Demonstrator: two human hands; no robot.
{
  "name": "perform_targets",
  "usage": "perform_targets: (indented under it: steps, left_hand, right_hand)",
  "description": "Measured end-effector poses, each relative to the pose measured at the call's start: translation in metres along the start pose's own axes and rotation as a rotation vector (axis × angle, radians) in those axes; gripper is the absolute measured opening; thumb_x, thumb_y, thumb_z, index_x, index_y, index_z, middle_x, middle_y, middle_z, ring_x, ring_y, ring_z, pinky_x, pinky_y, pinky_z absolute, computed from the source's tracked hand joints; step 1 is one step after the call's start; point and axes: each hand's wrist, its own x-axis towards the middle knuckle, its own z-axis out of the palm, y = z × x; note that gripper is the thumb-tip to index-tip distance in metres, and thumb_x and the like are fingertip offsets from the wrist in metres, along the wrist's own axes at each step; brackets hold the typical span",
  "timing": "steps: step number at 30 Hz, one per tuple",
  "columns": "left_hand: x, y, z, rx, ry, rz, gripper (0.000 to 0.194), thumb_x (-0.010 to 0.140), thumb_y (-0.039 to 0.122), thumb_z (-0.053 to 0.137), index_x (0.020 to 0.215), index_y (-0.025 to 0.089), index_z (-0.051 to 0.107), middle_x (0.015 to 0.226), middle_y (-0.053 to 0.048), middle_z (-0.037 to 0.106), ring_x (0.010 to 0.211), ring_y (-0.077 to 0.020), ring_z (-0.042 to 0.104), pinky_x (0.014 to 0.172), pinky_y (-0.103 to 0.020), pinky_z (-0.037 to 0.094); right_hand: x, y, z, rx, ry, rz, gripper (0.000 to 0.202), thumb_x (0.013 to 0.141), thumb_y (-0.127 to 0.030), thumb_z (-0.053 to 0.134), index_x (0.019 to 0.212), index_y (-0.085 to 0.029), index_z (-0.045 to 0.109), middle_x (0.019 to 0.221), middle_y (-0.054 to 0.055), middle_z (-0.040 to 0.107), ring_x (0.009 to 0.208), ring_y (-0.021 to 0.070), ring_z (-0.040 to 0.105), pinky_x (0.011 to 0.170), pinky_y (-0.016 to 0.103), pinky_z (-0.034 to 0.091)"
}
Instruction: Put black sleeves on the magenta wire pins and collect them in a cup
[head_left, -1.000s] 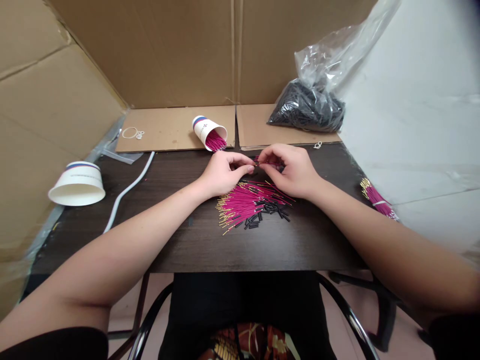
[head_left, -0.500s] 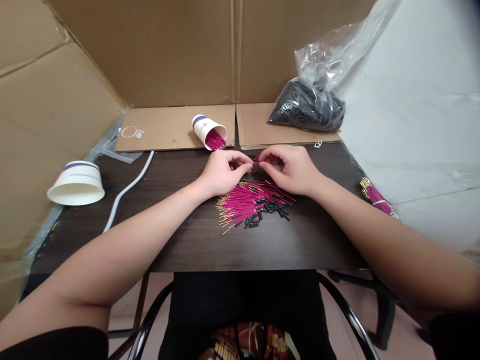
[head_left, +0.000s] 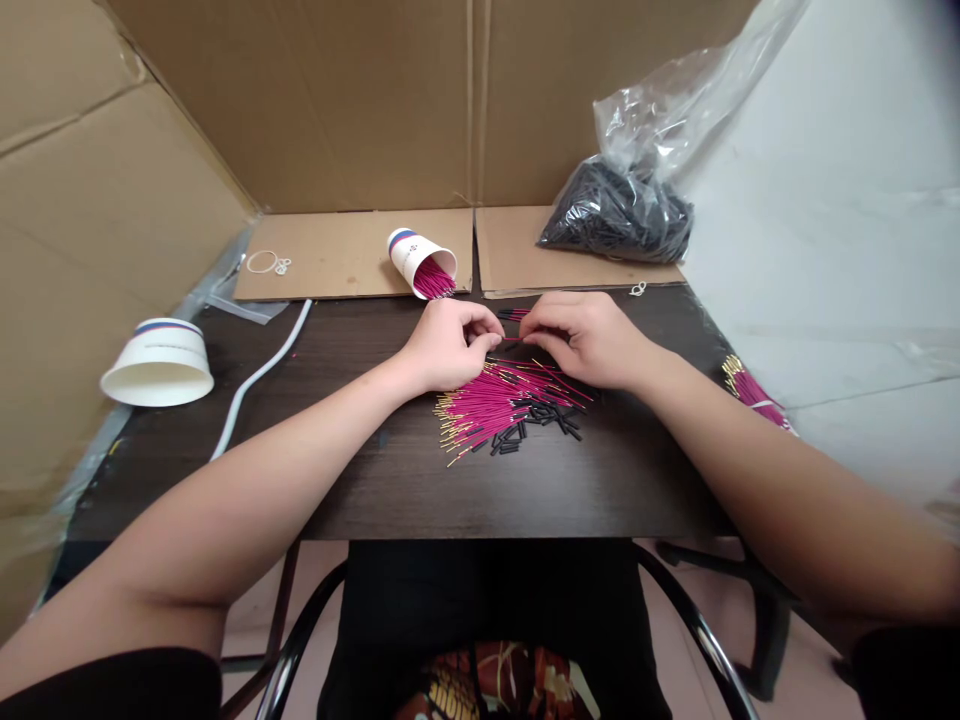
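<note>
A thin magenta wire [head_left: 511, 339] spans the small gap between my two hands. My left hand [head_left: 452, 345] is closed in a pinch on its left end. From the other side, my right hand [head_left: 581, 338] pinches the same wire between thumb and fingers. The wire's ends are hidden by the fingers. Just below lies a fanned pile of magenta wires [head_left: 484, 403] with gold-coloured tips. Short black sleeves [head_left: 551, 412] are scattered over the pile's right side. Beyond my right fingertips, a few wires with black sleeves [head_left: 513, 314] lie on the table.
A paper cup [head_left: 420, 258] holding magenta wires lies tipped on cardboard. Another paper cup [head_left: 157, 370] stands upside down at left, near a white cable [head_left: 262, 375]. A plastic bag of black sleeves [head_left: 619, 215] rests at back right. A tied wire bundle [head_left: 756, 395] sits at the right edge.
My fingertips have drawn slightly apart, and more of the wire shows between them. The sleeved wires behind my right hand are more visible. The pile looks unchanged.
</note>
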Motion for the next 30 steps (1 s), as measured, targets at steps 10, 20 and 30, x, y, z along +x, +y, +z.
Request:
perform_targets:
  steps: [10,20,30]
  left_hand:
    - [0.002,-0.008,0.000,-0.017,0.052,-0.050,0.010,0.094,0.024,0.078,0.094,0.019,0.086,0.084,-0.007,0.082,0.072,-0.0186,0.068,0.072,-0.036,0.056]
    - [0.001,-0.010,0.002,-0.054,0.100,-0.022,0.033,0.088,0.019,0.081,0.120,0.018,0.074,0.107,-0.009,0.081,0.072,-0.0140,0.063,0.073,-0.034,0.055]
    - [0.003,-0.013,0.000,0.246,0.124,0.053,0.008,0.089,0.021,0.082,0.096,0.020,0.077,0.103,-0.009,0.077,0.092,-0.0232,0.068,0.094,-0.042,0.058]
  right_hand:
    - [-0.001,0.004,0.000,-0.025,0.137,0.066,0.011,0.104,-0.026,0.068,0.099,-0.022,0.077,0.100,0.008,0.075,0.087,0.0239,0.068,0.081,0.041,0.054]
    - [-0.002,0.015,0.005,-0.060,0.220,0.140,0.007,0.097,-0.023,0.072,0.091,-0.022,0.072,0.090,0.007,0.070,0.080,0.0231,0.061,0.078,0.041,0.051]
    - [-0.005,0.027,0.015,-0.081,0.189,0.220,0.006,0.094,-0.023,0.073,0.089,-0.021,0.075,0.088,0.008,0.072,0.080,0.0238,0.063,0.079,0.041,0.052]
